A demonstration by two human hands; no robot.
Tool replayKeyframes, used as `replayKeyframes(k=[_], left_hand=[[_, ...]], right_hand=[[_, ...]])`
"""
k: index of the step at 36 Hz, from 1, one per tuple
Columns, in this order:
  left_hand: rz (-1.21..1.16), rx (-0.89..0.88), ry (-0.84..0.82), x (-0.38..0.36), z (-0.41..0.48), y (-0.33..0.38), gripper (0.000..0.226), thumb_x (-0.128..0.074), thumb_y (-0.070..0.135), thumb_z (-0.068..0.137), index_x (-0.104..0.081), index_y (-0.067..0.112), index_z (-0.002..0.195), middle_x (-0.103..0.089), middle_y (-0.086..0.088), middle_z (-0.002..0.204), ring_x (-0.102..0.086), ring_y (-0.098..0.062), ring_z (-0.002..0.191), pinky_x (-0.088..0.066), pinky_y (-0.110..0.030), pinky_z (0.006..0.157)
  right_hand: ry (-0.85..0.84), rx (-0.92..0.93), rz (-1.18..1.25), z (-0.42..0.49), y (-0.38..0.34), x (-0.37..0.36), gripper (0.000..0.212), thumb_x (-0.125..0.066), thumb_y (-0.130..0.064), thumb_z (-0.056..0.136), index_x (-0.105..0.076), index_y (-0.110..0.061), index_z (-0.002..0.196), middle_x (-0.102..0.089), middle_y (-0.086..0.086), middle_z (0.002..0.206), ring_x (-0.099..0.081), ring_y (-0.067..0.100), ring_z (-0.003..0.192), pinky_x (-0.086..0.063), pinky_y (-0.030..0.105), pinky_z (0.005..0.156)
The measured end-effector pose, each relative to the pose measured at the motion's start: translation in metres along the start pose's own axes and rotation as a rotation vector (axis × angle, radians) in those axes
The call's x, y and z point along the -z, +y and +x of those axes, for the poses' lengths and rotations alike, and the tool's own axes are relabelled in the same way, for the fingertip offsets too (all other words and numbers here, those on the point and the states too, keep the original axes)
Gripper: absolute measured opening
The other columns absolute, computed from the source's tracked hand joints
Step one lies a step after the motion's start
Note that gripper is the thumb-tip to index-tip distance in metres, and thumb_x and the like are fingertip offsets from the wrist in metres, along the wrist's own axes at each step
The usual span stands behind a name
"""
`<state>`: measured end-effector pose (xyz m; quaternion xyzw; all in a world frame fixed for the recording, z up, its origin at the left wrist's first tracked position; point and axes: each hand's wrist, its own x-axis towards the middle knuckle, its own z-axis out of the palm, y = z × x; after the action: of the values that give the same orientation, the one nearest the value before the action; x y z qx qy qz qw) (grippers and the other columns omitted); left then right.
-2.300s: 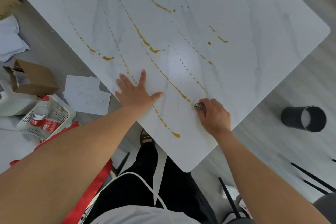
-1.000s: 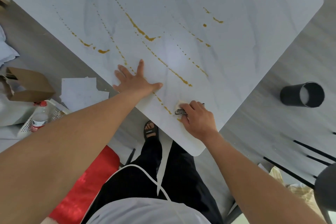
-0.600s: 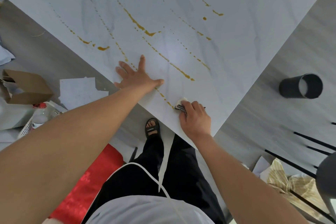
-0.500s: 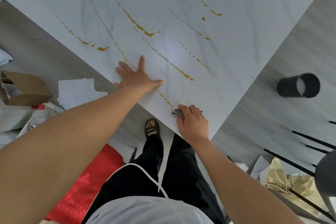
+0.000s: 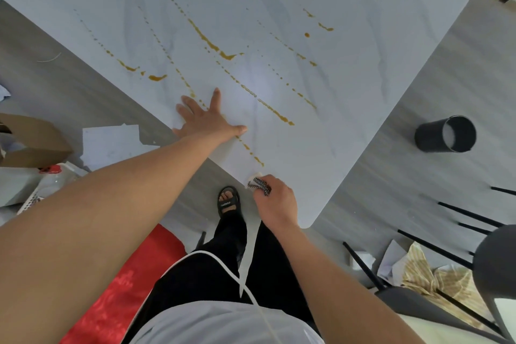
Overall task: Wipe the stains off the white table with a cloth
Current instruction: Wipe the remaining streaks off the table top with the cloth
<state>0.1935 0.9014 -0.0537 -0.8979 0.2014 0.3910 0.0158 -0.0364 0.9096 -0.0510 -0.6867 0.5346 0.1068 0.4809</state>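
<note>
Crumpled black-and-white cloth [image 5: 258, 184] is gripped by right hand [image 5: 276, 201] at near edge of white marbled table [image 5: 363, 78]; left hand [image 5: 205, 120] is spread flat for bracing (orange stains [image 5: 275, 113] unwiped).

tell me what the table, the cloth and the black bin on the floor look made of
The table: white with grey veins, glossy with a light glare; marble or a marble-look slab. The cloth: soft woven fabric, white with a black-and-white patterned part, bunched in the right hand. The bin: matte black, smooth wall; plastic or metal, cannot tell.
</note>
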Motion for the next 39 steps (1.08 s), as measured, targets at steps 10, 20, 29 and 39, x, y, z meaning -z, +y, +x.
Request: replayKeyframes(k=[10, 20, 29, 39], left_hand=[[0.056, -0.028, 0.129, 0.012, 0.0, -0.019, 0.102, -0.041, 0.089, 0.083, 0.012, 0.045, 0.159, 0.025, -0.018, 0.166, 0.013, -0.045, 0.154, -0.015, -0.07, 0.117], [-0.049, 0.062, 0.137, 0.039, 0.029, -0.008, 0.112, -0.053, 0.092, 0.073, 0.012, 0.053, 0.156, 0.031, -0.017, 0.165, 0.019, -0.04, 0.154, -0.011, -0.067, 0.121], [-0.109, 0.188, 0.082, 0.044, 0.038, 0.01, 0.119, -0.06, 0.091, 0.069, 0.015, 0.056, 0.154, 0.03, -0.018, 0.165, 0.022, -0.039, 0.154, -0.009, -0.068, 0.12], [-0.034, 0.176, 0.103, 0.038, 0.045, 0.008, 0.116, -0.05, 0.094, 0.072, 0.022, 0.054, 0.153, 0.031, -0.02, 0.164, 0.02, -0.042, 0.154, -0.009, -0.068, 0.12]], right_hand=[[0.028, -0.528, 1.496, 0.037, -0.033, 0.086, 0.013, -0.062, -0.009, 0.09, -0.066, -0.012, 0.103, -0.072, 0.003, 0.088, -0.066, 0.015, 0.067, -0.036, 0.018, 0.041], [0.32, -0.427, 1.169, 0.128, -0.032, 0.199, 0.011, -0.067, -0.012, 0.085, -0.064, -0.017, 0.095, -0.065, 0.003, 0.086, -0.061, 0.018, 0.066, -0.04, 0.021, 0.044], [0.399, 0.095, 0.174, 0.215, -0.074, 0.255, 0.025, -0.063, -0.041, 0.09, -0.057, -0.021, 0.076, -0.054, -0.006, 0.065, -0.05, 0.015, 0.053, -0.041, 0.02, 0.041], [0.463, 0.257, -0.394, 0.302, -0.111, 0.271, 0.027, -0.045, -0.029, 0.094, -0.062, -0.018, 0.112, -0.058, 0.01, 0.111, -0.058, 0.034, 0.097, -0.049, 0.041, 0.076]])
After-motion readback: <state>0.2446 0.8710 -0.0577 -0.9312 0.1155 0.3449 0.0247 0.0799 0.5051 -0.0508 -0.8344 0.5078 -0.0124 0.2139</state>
